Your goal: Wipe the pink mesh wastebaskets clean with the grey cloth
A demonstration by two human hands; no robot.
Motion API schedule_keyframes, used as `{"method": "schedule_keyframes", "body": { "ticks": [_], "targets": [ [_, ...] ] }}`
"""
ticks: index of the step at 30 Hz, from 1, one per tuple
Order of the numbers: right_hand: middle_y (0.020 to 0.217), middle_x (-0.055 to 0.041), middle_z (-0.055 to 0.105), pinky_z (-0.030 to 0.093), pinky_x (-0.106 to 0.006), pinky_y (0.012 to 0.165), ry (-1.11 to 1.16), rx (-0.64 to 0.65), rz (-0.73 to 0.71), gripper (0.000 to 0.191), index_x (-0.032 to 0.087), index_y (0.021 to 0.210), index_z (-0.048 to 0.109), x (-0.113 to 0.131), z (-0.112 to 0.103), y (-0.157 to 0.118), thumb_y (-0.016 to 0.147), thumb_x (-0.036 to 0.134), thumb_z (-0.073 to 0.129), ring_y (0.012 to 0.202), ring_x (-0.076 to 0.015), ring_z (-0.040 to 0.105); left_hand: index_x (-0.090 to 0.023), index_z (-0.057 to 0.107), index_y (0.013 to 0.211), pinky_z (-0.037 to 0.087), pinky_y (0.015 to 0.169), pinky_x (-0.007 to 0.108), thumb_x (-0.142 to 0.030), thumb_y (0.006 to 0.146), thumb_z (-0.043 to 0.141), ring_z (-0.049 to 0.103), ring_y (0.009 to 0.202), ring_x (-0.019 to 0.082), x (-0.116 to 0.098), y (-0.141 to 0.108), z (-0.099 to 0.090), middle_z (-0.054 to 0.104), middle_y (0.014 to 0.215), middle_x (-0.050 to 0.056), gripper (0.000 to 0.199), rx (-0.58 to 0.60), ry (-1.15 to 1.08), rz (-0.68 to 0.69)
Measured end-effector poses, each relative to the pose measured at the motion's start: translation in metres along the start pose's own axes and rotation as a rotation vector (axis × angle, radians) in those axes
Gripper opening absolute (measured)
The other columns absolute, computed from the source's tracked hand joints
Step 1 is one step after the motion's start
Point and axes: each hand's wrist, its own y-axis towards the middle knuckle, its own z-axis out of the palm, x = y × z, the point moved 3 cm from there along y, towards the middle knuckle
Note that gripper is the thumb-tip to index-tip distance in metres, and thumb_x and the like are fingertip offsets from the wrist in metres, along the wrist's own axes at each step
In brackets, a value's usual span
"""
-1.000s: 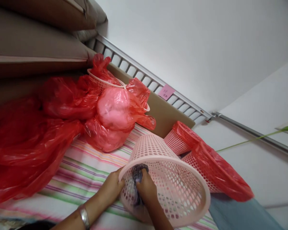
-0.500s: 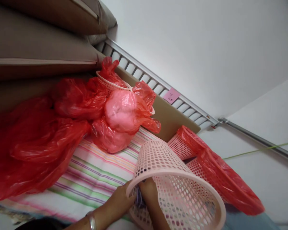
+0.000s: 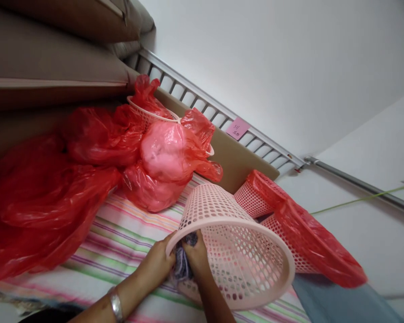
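Observation:
A pink perforated plastic basket (image 3: 218, 207) lies tipped on its side, its mouth turned toward me. My left hand (image 3: 160, 256) grips the basket's rim from outside, fingers wrapped over the edge. Inside the mouth, my right hand (image 3: 197, 255) is closed on a crumpled grey-purple cloth (image 3: 182, 264), which is pressed against the basket's inner wall near the rim. The fingertips of both hands are partly hidden.
Striped bedding (image 3: 121, 255) lies underneath. Red plastic bags (image 3: 54, 197) are heaped at left, with a bag-filled basket (image 3: 153, 114) behind. Two baskets lined with red bags (image 3: 309, 237) lie at right. Folded brown cushions (image 3: 54, 58) and a metal rail (image 3: 202, 96) stand behind.
The tipped basket and both hands have shifted slightly up and left in view. More of the grey-purple cloth shows at the basket's mouth.

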Motion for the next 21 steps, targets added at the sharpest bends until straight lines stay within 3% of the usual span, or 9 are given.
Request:
{"method": "schedule_keyframes", "body": {
  "ticks": [5, 9, 12, 14, 17, 21],
  "targets": [
    [0.108, -0.0127, 0.061, 0.044, -0.035, 0.081, -0.692, 0.120, 0.069, 0.048, 0.015, 0.117, 0.046, -0.023, -0.033, 0.001, 0.068, 0.016, 0.045, 0.098, -0.0260, 0.060, -0.017, 0.052, 0.126, 0.044, 0.086, 0.024, -0.002, 0.065, 0.040, 0.062, 0.096, 0.018, -0.010, -0.001, -0.004, 0.068, 0.108, 0.005, 0.064, 0.025, 0.044, 0.015],
    [0.102, -0.0141, 0.063, 0.045, -0.036, 0.074, -0.904, 0.086, 0.176, 0.041, 0.014, 0.116, 0.046, -0.032, -0.053, 0.004, 0.075, 0.019, 0.041, 0.093, -0.0277, 0.062, -0.021, 0.049, 0.129, 0.044, 0.086, 0.026, -0.004, 0.066, 0.042, 0.063, 0.098, 0.020, -0.013, -0.003, -0.003, 0.068, 0.108, 0.006, 0.065, 0.025, 0.196, -0.019],
    [0.100, -0.0130, 0.064, 0.045, -0.035, 0.073, -0.845, 0.082, 0.207, 0.045, 0.016, 0.120, 0.043, -0.034, -0.050, 0.006, 0.075, 0.021, 0.042, 0.090, -0.0269, 0.063, -0.023, 0.042, 0.134, 0.047, 0.081, 0.032, -0.012, 0.072, 0.046, 0.065, 0.090, 0.024, -0.011, -0.006, 0.000, 0.070, 0.100, 0.007, 0.064, -0.020, 0.312, -0.070],
    [0.103, -0.0129, 0.064, 0.045, -0.035, 0.076, -0.737, 0.070, 0.211, 0.049, 0.016, 0.123, 0.041, -0.034, -0.043, 0.007, 0.074, 0.023, 0.044, 0.092, -0.0261, 0.063, -0.022, 0.039, 0.136, 0.047, 0.083, 0.032, -0.014, 0.072, 0.049, 0.064, 0.093, 0.024, -0.007, -0.008, 0.007, 0.068, 0.106, 0.006, 0.066, 0.000, 0.204, -0.045],
    [0.111, -0.0137, 0.062, 0.043, -0.036, 0.085, -0.426, -0.010, 0.176, 0.052, 0.015, 0.122, 0.044, -0.031, -0.030, 0.008, 0.071, 0.024, 0.049, 0.102, -0.0266, 0.059, -0.017, 0.047, 0.130, 0.045, 0.090, 0.028, -0.010, 0.068, 0.049, 0.060, 0.103, 0.020, 0.004, -0.011, 0.023, 0.063, 0.118, 0.004, 0.062, 0.121, -0.068, -0.005],
    [0.125, -0.0130, 0.054, 0.040, -0.033, 0.095, -0.174, -0.105, 0.117, 0.060, 0.015, 0.125, 0.043, -0.019, -0.014, 0.008, 0.068, 0.029, 0.054, 0.118, -0.0252, 0.048, -0.015, 0.057, 0.120, 0.042, 0.095, 0.030, -0.008, 0.073, 0.042, 0.059, 0.105, 0.020, 0.018, -0.010, 0.034, 0.064, 0.117, 0.004, 0.050, 0.125, -0.126, 0.002]
  ]
}}
